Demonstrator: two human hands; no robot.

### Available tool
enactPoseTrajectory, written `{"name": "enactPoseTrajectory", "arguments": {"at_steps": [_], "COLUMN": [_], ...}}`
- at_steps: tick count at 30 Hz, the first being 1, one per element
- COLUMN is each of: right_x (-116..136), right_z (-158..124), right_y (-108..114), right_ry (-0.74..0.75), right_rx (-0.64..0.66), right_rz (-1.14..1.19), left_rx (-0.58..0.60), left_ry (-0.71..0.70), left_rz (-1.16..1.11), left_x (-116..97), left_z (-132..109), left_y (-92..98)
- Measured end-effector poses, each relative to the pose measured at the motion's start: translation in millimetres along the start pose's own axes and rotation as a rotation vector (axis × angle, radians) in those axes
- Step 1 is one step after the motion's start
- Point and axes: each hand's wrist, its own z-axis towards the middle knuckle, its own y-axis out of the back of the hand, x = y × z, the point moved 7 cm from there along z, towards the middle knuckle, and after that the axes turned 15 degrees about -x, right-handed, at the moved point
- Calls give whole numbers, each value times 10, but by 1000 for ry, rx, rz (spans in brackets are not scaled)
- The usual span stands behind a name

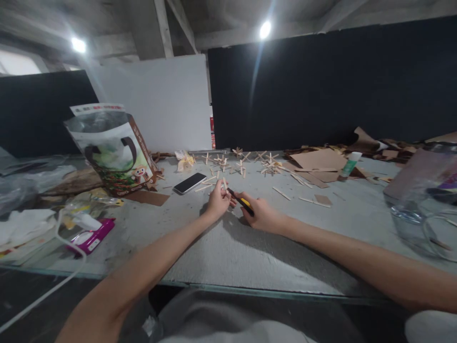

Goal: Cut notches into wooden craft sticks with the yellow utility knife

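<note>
Between the fingers of my left hand is a short pale wooden stick, held upright. My right hand is closed around a black and yellow utility knife, whose front end points at the stick close to my left fingertips. Whether the blade touches the wood is too small to tell. Beyond my hands, loose wooden sticks and several small star-shaped stick pieces lie on the grey table. A smartphone lies flat to the left of my left hand.
A large printed bag stands at the left, near a purple tissue pack and a white cable. Cardboard sheets and a glue stick are at the back right. A clear plastic container stands at the right.
</note>
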Motion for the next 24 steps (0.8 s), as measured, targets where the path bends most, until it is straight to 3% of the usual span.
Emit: {"name": "enactPoseTrajectory", "arguments": {"at_steps": [5, 12, 19, 24], "right_x": [75, -2, -29, -152], "right_z": [142, 38, 39, -110], "right_y": [221, -57, 165, 8], "right_ry": [22, 18, 4, 18], "right_rx": [4, 48, 32, -7], "right_rz": [90, -101, 24, 6], "left_rx": [37, -13, 41, -23], "left_ry": [-2, 19, 7, -14], "left_rz": [8, 5, 2, 83], "left_x": [-46, -33, -98, -134], "left_z": [-26, 15, -32, -16], "left_y": [-23, 36, -49, -18]}}
